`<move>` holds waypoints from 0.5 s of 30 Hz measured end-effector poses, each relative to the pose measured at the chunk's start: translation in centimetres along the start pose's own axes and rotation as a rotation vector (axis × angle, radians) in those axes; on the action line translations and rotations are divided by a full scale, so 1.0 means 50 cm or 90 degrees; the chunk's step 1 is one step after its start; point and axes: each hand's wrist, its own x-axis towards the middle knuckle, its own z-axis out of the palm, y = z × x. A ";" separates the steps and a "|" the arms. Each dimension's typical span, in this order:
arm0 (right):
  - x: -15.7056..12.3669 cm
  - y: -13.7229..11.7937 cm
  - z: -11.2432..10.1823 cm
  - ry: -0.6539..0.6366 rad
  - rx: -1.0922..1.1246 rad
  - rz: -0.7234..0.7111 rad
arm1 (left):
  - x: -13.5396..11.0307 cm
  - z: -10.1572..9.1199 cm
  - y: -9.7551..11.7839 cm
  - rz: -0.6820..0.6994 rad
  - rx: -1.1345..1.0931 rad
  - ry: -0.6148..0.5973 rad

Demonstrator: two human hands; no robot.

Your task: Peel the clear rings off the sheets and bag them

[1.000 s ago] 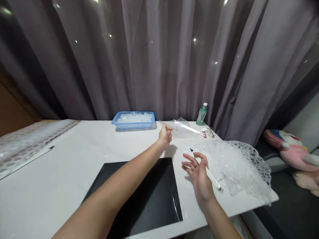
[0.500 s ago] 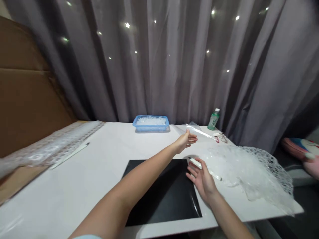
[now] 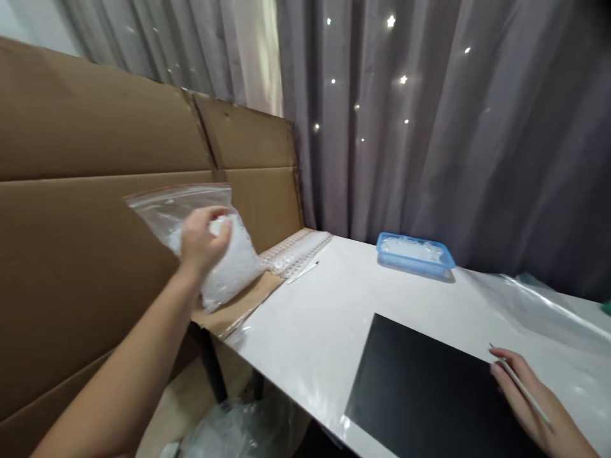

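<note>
At the left, my left hand point(image 3: 203, 242) is closed on a clear zip bag point(image 3: 233, 261) filled with loose white bits. The bag stands upright before the cardboard, its lower end by the table's left corner. My right hand point(image 3: 522, 388) rests at the right edge of a flat black board point(image 3: 424, 381). Between its fingers lies a thin white pen-like stick point(image 3: 529, 401) with a dark tip. Motion blurs both hands a little.
A blue tray point(image 3: 415, 257) of white bits stands at the back of the white table. Tall cardboard point(image 3: 95, 140) walls the left side. Bubble wrap point(image 3: 298, 251) and a second white stick point(image 3: 303, 272) lie near it. Clear plastic film point(image 3: 539, 305) spreads at right.
My view has swung left. My left hand has gone from above the board to the zip bag at far left. My right hand has turned palm down with the stick in it.
</note>
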 end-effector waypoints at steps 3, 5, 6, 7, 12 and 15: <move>0.046 -0.052 0.071 -0.127 -0.103 -0.094 | 0.028 -0.119 -0.070 -0.083 0.280 0.052; 0.077 -0.110 0.132 -0.194 -0.125 -0.166 | 0.039 -0.158 -0.091 -0.163 0.382 -0.001; 0.092 -0.142 0.166 -0.220 -0.134 -0.196 | 0.046 -0.167 -0.099 -0.204 0.408 -0.036; 0.105 -0.176 0.201 -0.242 -0.144 -0.224 | 0.053 -0.170 -0.105 -0.241 0.417 -0.079; 0.142 -0.331 0.370 -0.307 -0.232 -0.269 | 0.087 -0.138 -0.126 -0.300 0.366 -0.254; 0.148 -0.390 0.448 -0.307 -0.233 -0.285 | 0.096 -0.113 -0.136 -0.282 0.360 -0.191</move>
